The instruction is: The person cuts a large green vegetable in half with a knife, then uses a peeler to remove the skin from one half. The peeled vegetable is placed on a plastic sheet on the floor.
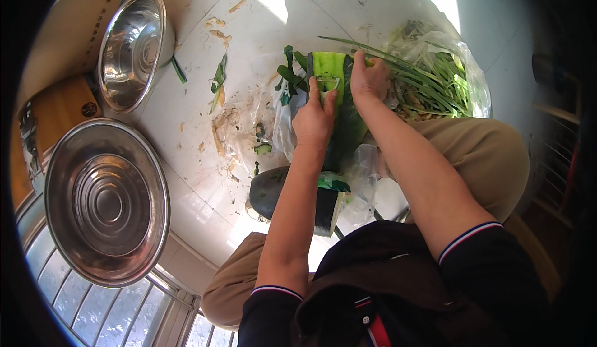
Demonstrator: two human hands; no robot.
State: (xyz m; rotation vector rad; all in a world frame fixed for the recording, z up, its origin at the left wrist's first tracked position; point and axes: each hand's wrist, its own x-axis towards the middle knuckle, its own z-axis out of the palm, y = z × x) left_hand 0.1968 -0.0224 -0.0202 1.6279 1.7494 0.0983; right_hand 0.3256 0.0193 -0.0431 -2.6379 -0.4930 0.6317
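Observation:
A large winter melon piece (pixel 344 135) stands tilted in front of me, dark green with pale bright-green bands where the skin is gone. My left hand (pixel 315 118) grips a vegetable peeler (pixel 332 82), whose head lies against a bare band near the far end. Around the far right edge of the melon, my right hand (pixel 371 77) is closed, steadying it. Strips of dark peel (pixel 293 74) hang and lie just left of the melon. Beneath my left forearm rests a second dark melon piece (pixel 270 190), its cut face turned right.
Two stainless steel basins, a smaller one (pixel 161 51) and a wide one (pixel 60 197), are on the left by a cardboard box (pixel 77 30). A clear plastic bag (pixel 480 86) holds green onion leaves (pixel 440 83) on the right. Peel scraps (pixel 219 74) litter the tiled floor (pixel 196 109).

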